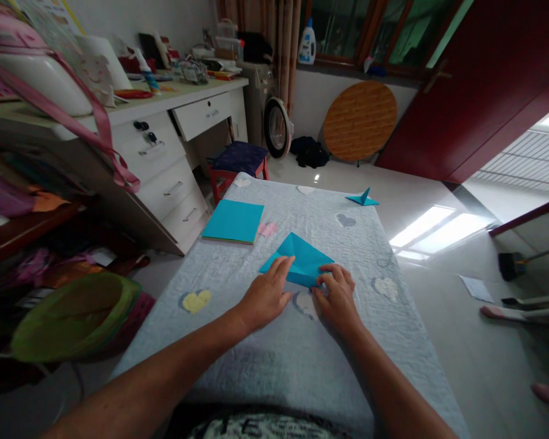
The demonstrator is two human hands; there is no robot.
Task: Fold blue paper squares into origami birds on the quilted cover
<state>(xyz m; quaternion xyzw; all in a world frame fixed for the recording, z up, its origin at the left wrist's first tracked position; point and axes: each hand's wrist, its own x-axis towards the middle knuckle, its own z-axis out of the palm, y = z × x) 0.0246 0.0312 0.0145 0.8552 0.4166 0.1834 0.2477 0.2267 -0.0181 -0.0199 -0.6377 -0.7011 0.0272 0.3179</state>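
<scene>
A folded turquoise paper [302, 256] lies as a triangle on the grey cloth-covered table [238, 341]. My left hand [268, 296] rests flat on its near left edge, fingers stretched out and pressing down. At the paper's near right corner my right hand [336, 299] has its fingers curled, pinching the corner. A stack of turquoise square sheets [233, 221] lies to the far left. One finished folded turquoise figure [363, 199] stands at the far right corner.
A white desk with drawers [165, 164] stands to the left, a red stool [238, 161] beyond the table. A green basket [73, 314] sits low left. Another person's feet [521, 314] show at the right, on the shiny floor.
</scene>
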